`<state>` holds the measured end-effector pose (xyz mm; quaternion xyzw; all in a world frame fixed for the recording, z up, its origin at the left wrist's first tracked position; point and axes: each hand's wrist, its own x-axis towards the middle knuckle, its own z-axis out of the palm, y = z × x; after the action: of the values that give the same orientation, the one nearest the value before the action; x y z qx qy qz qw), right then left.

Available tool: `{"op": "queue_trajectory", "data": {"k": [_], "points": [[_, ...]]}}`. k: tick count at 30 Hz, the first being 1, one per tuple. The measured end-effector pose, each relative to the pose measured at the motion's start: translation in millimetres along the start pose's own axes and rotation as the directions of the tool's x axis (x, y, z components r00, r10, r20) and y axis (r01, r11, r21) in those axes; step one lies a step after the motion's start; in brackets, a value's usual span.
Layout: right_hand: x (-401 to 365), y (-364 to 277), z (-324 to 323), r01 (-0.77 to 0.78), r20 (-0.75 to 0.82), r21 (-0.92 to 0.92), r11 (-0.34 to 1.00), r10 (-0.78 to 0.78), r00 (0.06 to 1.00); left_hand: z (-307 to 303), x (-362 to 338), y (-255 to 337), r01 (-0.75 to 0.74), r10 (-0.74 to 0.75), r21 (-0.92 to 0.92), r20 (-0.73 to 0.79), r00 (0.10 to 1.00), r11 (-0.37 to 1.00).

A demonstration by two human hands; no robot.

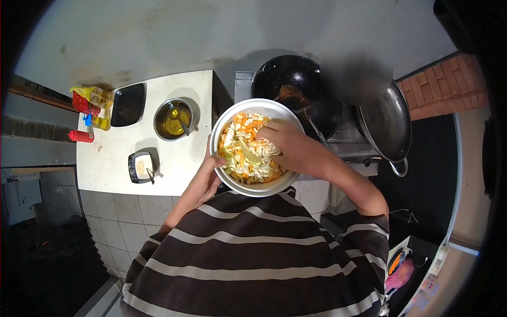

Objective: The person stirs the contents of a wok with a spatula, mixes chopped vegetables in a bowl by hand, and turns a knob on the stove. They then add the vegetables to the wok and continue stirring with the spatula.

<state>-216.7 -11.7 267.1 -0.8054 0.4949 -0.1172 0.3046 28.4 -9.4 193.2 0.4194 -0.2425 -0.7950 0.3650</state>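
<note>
A large pale metal bowl (218, 179) is in front of my body, filled with shredded cabbage and carrot (245, 150). My left hand (211, 171) grips its left side, the thumb hooked over the rim and the other fingers underneath, mostly hidden. From the right, my right hand (282, 142) reaches inside, its fingers curled into the shreds and their tips partly covered. Behind the bowl sits a black wok (272, 74) with some brown food in it. A spatula (315, 128) leans in the wok, its handle pointing toward me.
On the white table (116, 169) at left are a pot of oil (174, 119) with a ladle, a small black dish (141, 167) with a spoon, a black tray (128, 104) and a red squeeze bottle (81, 136). Another large pan (391, 127) rests right of the stove (348, 150).
</note>
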Motion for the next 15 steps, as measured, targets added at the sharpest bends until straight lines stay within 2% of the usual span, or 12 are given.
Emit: {"op": "queue_trajectory", "data": {"k": [2, 4, 8, 10, 11, 12, 14, 15], "points": [[1, 4, -4, 0.031, -0.034, 0.002, 1.000, -0.030, 0.999, -1, 0, 0, -0.002, 0.002, -0.003, 0.004, 1.000, 1.000], [8, 13, -10, 0.135, -0.118, 0.025, 0.991, -0.131, 0.984, 0, 1, 1, 0.002, -0.002, -0.003, 0.006, 1.000, 1.000], [18, 6, -34, 0.124, -0.058, 0.135, 0.983, -0.117, 0.991, 1, 0, 4, -0.010, 0.010, 0.018, 0.014, 1.000, 1.000], [20, 10, -42, 0.063, -0.030, 0.246, 0.967, -0.058, 0.998, 1, 2, 5, -0.013, 0.013, 0.041, 0.009, 1.000, 0.999], [22, 18, -40, 0.125, -0.114, 0.242, 0.962, -0.100, 0.988, -2, 4, 5, -0.005, 0.005, 0.046, 0.013, 1.000, 0.999], [22, 19, -45, 0.119, -0.113, 0.235, 0.965, -0.095, 0.989, -4, 6, 6, 0.002, -0.003, 0.050, 0.018, 1.000, 0.999], [23, 18, -57, 0.029, -0.052, 0.434, 0.900, -0.007, 0.999, -4, 10, 10, -0.005, 0.005, 0.049, -0.001, 1.000, 0.999], [25, 24, -60, 0.039, -0.049, 0.492, 0.870, -0.017, 0.999, -5, 12, 12, -0.004, 0.004, 0.056, 0.000, 1.000, 0.998]]}}
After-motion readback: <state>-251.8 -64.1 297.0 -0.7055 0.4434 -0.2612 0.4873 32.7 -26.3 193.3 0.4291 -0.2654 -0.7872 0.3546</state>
